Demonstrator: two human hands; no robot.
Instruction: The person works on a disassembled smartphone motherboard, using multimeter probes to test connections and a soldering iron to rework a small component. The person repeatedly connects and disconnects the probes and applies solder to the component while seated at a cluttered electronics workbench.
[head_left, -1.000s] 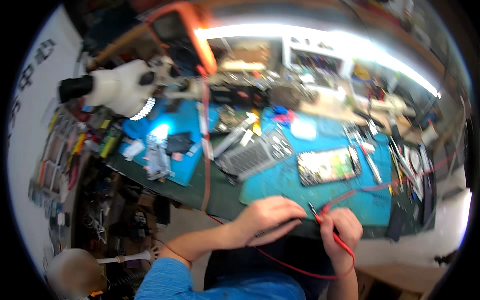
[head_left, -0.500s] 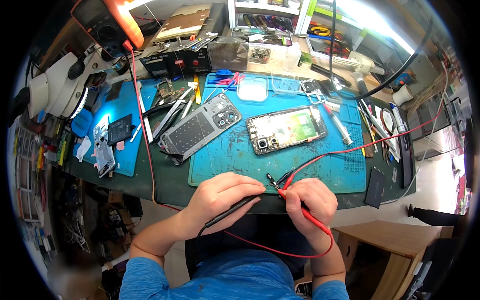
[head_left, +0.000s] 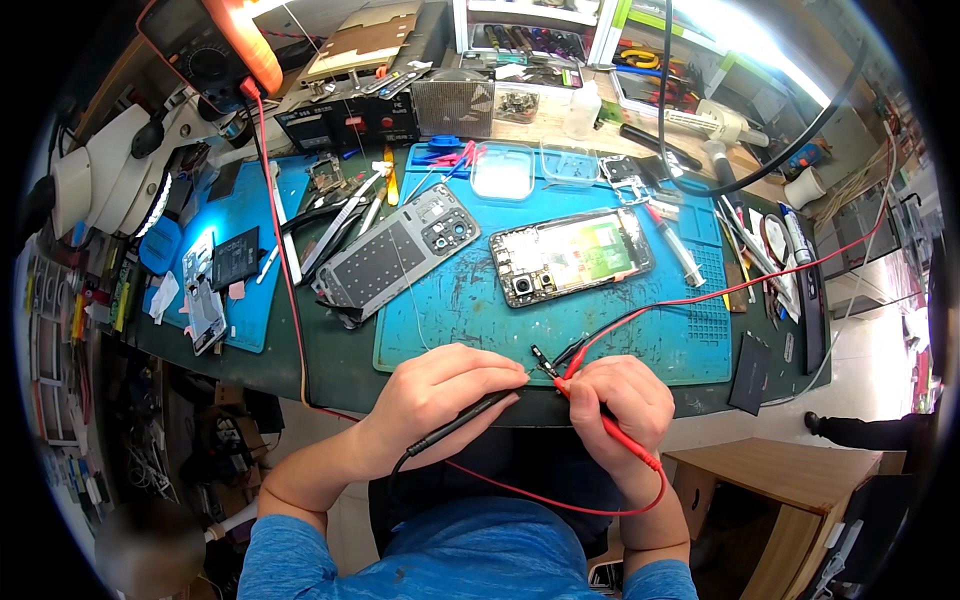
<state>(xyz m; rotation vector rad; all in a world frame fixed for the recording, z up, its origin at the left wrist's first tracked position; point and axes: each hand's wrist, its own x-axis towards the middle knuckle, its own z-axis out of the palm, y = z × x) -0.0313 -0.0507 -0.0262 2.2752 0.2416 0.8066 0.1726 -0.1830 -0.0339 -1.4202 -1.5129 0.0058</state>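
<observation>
My left hand [head_left: 440,395] grips a black test probe [head_left: 470,418] like a pen, its tip pointing right. My right hand [head_left: 615,400] grips a red test probe [head_left: 605,430]. The two tips meet between my hands at the front edge of the blue mat [head_left: 460,310]. Red and black leads run from the probes up to an orange multimeter [head_left: 205,45] at the far left. An opened phone [head_left: 572,255] with its board showing lies on the mat beyond my hands. A grey phone back frame [head_left: 400,255] lies to its left.
A white microscope [head_left: 110,170] stands at the left above a smaller blue mat [head_left: 255,305] with phone parts. Tweezers and tools [head_left: 340,215] lie near the frame. Boxes, a clear tray [head_left: 503,172] and more tools crowd the back. A wooden stand [head_left: 790,480] sits at lower right.
The view has tilted down and closer over the bench. My hands have brought the two probe tips together near the mat's front edge.
</observation>
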